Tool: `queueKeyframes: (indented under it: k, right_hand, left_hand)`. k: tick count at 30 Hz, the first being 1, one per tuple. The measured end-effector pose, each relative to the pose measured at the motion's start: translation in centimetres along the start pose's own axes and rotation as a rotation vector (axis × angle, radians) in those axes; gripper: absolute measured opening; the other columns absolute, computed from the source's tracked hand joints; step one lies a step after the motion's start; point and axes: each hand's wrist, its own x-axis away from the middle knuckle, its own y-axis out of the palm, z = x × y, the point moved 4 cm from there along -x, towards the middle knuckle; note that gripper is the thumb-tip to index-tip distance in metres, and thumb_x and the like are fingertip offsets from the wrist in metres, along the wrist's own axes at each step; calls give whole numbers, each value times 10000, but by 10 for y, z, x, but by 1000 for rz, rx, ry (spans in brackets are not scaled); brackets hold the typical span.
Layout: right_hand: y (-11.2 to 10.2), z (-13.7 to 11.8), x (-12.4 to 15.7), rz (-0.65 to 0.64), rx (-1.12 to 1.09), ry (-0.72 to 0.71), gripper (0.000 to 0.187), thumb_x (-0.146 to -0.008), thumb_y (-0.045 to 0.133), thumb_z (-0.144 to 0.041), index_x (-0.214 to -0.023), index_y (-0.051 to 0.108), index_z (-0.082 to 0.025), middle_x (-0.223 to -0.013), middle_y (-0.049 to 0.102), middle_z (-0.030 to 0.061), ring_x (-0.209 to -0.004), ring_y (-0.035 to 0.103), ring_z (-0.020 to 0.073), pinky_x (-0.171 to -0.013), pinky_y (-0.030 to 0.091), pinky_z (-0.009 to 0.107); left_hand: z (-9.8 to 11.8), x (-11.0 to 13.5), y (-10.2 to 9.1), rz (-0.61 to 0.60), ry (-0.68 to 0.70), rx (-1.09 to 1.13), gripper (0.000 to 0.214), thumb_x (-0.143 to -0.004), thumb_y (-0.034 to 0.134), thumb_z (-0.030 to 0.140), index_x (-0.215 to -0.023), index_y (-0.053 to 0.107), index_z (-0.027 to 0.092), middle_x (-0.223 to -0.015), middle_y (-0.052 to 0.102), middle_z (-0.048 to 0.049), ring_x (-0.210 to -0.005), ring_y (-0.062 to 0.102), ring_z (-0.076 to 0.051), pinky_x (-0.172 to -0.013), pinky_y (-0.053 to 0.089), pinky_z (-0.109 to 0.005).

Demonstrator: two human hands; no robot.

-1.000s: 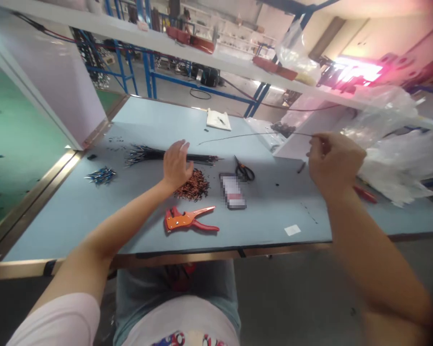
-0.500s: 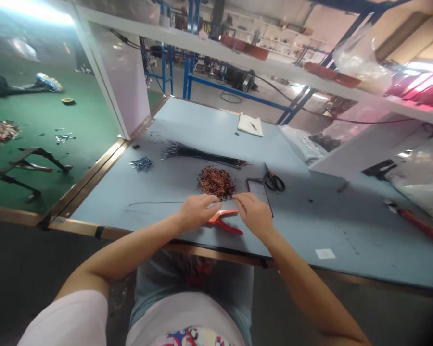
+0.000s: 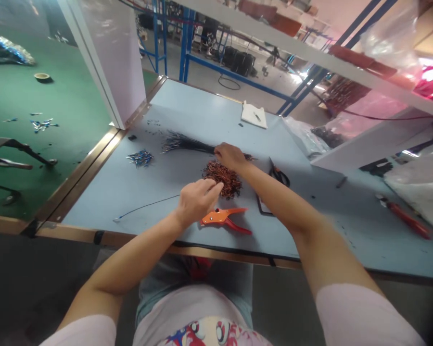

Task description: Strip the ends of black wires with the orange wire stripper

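My left hand [image 3: 197, 203] hangs curled over the near edge of a pile of copper-coloured wire scraps [image 3: 222, 179]. A thin black wire [image 3: 147, 205] with a small metal tip runs from it across the table and passes under the palm. My right hand [image 3: 231, 157] lies across a long bundle of black wires [image 3: 185, 143], hiding part of it, just beyond the pile. An orange and red wire stripper [image 3: 220, 217] lies close below my left hand, not touching it.
Black-handled scissors [image 3: 280, 175] and a dark phone [image 3: 264, 207] sit partly behind my right forearm. Blue terminals [image 3: 140, 158] lie left on the pale blue table [image 3: 94, 206]. A red-handled tool [image 3: 406, 220] lies right, below a white shelf [image 3: 371, 144]. Green floor lies beyond the left edge.
My hands have parted from above the stripper: the right hand has moved forward onto the black bundle, and the left has risen over the copper pile. The view has shifted slightly.
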Motion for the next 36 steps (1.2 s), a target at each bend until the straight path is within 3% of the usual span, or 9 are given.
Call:
queueKeyframes:
  k: [4,6,12,17,20,36]
  right_hand:
    - [18,-25,-42,-41,48,-91,282,-984,478,-235,-1143,706,-184,-1184,681,141,-1075,638,272,-848,462,339]
    - [29,-36,-54,-48,65,-111,308,-989,464,-221,-1209,677,-184,-1248,649,158,-1084,634,278,-835,464,344]
    - [52,-44,-78,-63,66,-75,347,-996,395,-149,-1197,675,-112,-1246,644,226,-1080,633,298,-843,470,370]
    - [46,-26,-93,-95,-26,-92,278,-964,511,-224,-1102,747,-176,-1149,735,101,-1054,651,236,-882,464,311]
    - [40,-16,-98,-91,-72,-97,288,-965,517,-246,-1119,750,-172,-1114,755,81,-1038,653,213,-905,454,294]
    - [39,-18,-85,36,-76,-53,274,-927,507,-194,-1158,645,-145,-1170,677,146,-1038,588,251,-882,454,340]
  left_hand:
    - [-24,-9,-15,218,-89,-67,153,-922,595,134,-1047,644,207,-818,681,-11,-674,609,-122,-581,399,-259]
    - [-31,-11,-17,255,-113,-83,149,-912,600,123,-1031,644,200,-813,671,-14,-667,597,-122,-585,401,-256]
    - [-26,-8,-8,147,-109,-78,115,-941,560,168,-1015,636,214,-805,676,-1,-670,607,-115,-590,409,-244]
    - [-16,-6,-5,114,-93,-24,109,-938,563,151,-1003,630,206,-802,674,0,-672,606,-111,-575,402,-250]
    - [-13,-6,-4,82,-83,2,98,-943,564,154,-997,631,201,-804,674,-3,-673,607,-111,-554,392,-258]
    - [-10,-6,-5,99,-97,61,110,-916,572,123,-989,627,184,-797,664,-5,-678,602,-110,-573,416,-233]
